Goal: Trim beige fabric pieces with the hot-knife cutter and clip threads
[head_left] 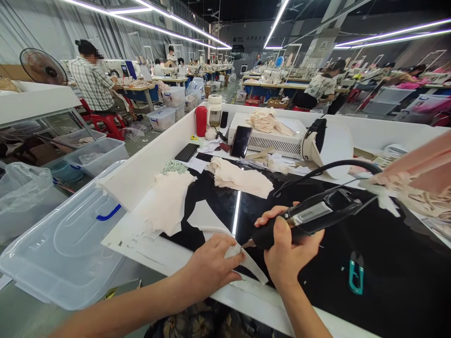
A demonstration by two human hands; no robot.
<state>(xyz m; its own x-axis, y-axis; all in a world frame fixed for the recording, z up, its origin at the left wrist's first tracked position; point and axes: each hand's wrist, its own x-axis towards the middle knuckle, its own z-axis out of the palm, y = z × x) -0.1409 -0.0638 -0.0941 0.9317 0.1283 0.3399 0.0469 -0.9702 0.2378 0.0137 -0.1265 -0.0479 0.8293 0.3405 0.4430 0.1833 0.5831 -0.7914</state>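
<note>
A curved pale fabric piece (207, 217) lies on the glossy black work surface (225, 199). My left hand (213, 263) presses on its lower part, with fingers bent and the fabric gripped beneath them; part of the piece is hidden. In my right hand (287, 253) is a black corded hand tool (310, 218), thumb and fingers wrapped round its body. Its narrow metal tip points left and meets the fabric, or nearly so, beside my left fingertips. A thick cable runs from the tool toward the upper right.
Stacked cream fabric pieces lie at left (171, 199) and behind (241, 176). Teal thread snips (356, 274) rest at right. Farther back stand a white box (268, 134), a phone (241, 142) and a red bottle (201, 121). Pink fabric (423, 162) hangs at right. Co-workers sit beyond.
</note>
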